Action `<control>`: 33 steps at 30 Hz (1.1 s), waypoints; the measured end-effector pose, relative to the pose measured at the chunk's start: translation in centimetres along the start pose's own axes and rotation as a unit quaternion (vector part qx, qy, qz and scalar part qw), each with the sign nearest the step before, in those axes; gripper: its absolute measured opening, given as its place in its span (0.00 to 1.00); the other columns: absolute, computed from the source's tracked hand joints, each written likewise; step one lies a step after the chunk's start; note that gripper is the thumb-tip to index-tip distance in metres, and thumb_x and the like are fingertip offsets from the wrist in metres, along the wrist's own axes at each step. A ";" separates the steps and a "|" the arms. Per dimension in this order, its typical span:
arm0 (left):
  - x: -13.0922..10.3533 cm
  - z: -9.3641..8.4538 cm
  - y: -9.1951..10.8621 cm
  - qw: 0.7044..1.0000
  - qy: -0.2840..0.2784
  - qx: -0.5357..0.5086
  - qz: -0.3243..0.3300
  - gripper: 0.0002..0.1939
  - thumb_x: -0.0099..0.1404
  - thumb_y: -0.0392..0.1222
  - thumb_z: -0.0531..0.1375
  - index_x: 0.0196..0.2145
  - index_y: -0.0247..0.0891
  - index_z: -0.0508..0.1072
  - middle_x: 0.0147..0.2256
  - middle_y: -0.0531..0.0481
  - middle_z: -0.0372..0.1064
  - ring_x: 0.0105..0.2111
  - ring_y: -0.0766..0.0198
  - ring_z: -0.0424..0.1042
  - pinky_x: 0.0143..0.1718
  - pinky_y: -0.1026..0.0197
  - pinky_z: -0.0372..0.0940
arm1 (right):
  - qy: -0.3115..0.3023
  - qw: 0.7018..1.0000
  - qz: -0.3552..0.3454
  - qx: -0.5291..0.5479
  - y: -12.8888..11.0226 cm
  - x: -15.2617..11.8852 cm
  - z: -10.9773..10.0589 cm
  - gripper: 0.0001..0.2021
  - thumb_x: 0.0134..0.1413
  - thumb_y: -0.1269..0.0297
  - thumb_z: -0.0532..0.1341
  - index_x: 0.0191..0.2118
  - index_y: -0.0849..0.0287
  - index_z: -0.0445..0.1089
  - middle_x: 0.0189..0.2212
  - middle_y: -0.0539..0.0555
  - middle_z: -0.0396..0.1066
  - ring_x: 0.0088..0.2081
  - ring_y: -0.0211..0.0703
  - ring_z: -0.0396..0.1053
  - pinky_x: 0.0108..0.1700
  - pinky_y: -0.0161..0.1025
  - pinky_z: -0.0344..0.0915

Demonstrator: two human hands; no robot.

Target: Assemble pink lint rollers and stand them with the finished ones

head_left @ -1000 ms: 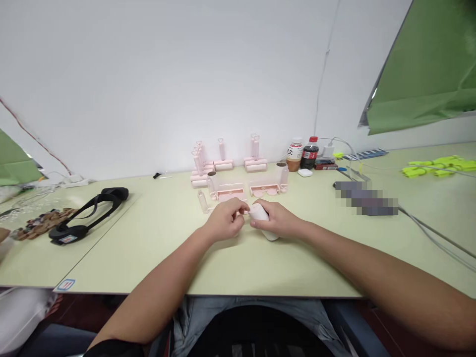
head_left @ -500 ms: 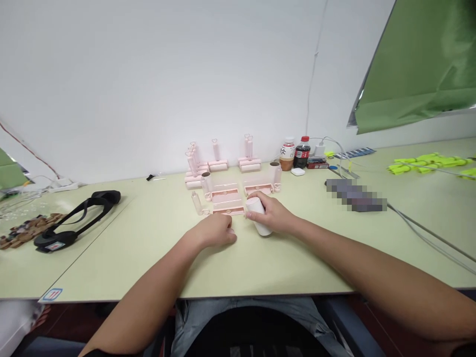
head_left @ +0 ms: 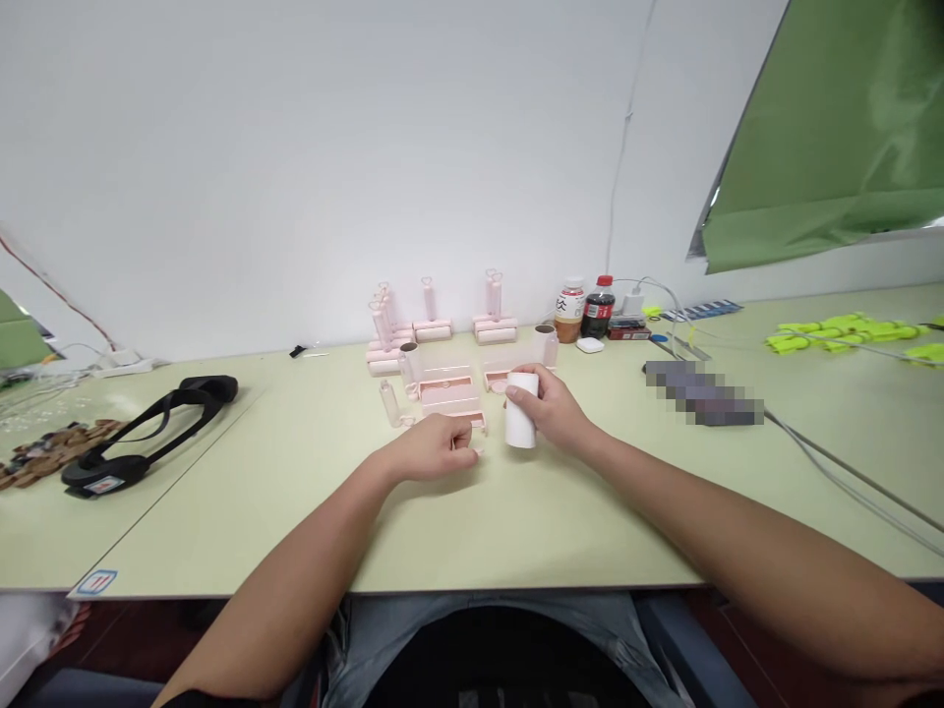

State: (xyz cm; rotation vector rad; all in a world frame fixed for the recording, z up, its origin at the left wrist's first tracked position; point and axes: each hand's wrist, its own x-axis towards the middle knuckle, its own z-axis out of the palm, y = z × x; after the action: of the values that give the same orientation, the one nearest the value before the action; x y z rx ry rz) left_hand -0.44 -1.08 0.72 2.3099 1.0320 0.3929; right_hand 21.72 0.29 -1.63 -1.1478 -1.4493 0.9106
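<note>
My right hand (head_left: pixel 557 408) grips a white lint-roller paper roll (head_left: pixel 521 418), holding it nearly upright above the table. To its left, my left hand (head_left: pixel 435 447) is closed with curled fingers; what is between the fingertips, if anything, I cannot make out. Just beyond that hand lies a pink lint-roller case (head_left: pixel 472 421) with a clear cover. Two more pink cases, one at the left (head_left: pixel 446 385) and one partly behind my right hand (head_left: pixel 496 382), lie farther back. A pink handle (head_left: pixel 388 396) lies at the left, and upright rolls (head_left: pixel 546 342) stand near the cases.
Several pink lint rollers (head_left: pixel 496 327) stand by the wall. Right of them are a juice bottle (head_left: pixel 569 310), a cola bottle (head_left: pixel 598 310) and a white case (head_left: pixel 590 345). A black headset (head_left: pixel 158 433) lies left; a pixelated dark object (head_left: pixel 700 393) and neon bundles (head_left: pixel 848 332) lie right.
My right hand has lifted the paper roll and turned it from tilted to nearly upright. My left hand has shifted slightly right and its fingertips have come forward.
</note>
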 end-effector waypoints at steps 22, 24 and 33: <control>0.9 1.8 -0.9 0.960 0.173 -0.217 0.038 0.22 0.63 0.51 0.59 0.50 0.41 0.57 0.43 0.46 0.70 0.33 0.66 0.73 0.29 0.65 0.63 | -0.021 0.972 0.058 0.226 -0.8 0.0 -0.2 0.19 0.48 0.51 0.65 0.38 0.54 0.58 0.30 0.48 0.69 0.24 0.37 0.69 0.25 0.39 0.74; 1.0 1.9 -1.0 0.958 0.187 -0.216 0.035 0.23 0.64 0.51 0.59 0.51 0.41 0.57 0.44 0.46 0.70 0.31 0.66 0.74 0.28 0.65 0.62 | -0.017 0.971 0.058 0.233 -0.8 0.0 -0.2 0.19 0.48 0.52 0.65 0.38 0.54 0.58 0.29 0.47 0.68 0.24 0.37 0.69 0.25 0.39 0.74; 1.2 1.8 -1.7 0.966 0.189 -0.166 0.052 0.23 0.63 0.51 0.59 0.53 0.41 0.64 0.46 0.43 0.70 0.34 0.62 0.76 0.30 0.63 0.66 | -0.030 0.971 0.071 0.228 -0.7 -0.1 -0.2 0.19 0.47 0.52 0.66 0.38 0.54 0.58 0.35 0.50 0.71 0.25 0.38 0.72 0.26 0.41 0.75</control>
State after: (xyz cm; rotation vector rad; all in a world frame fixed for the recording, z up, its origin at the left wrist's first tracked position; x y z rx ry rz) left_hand 0.26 0.04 -1.68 2.0305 0.9331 1.0015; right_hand 21.74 0.02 -0.97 -0.8888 -1.1310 1.3084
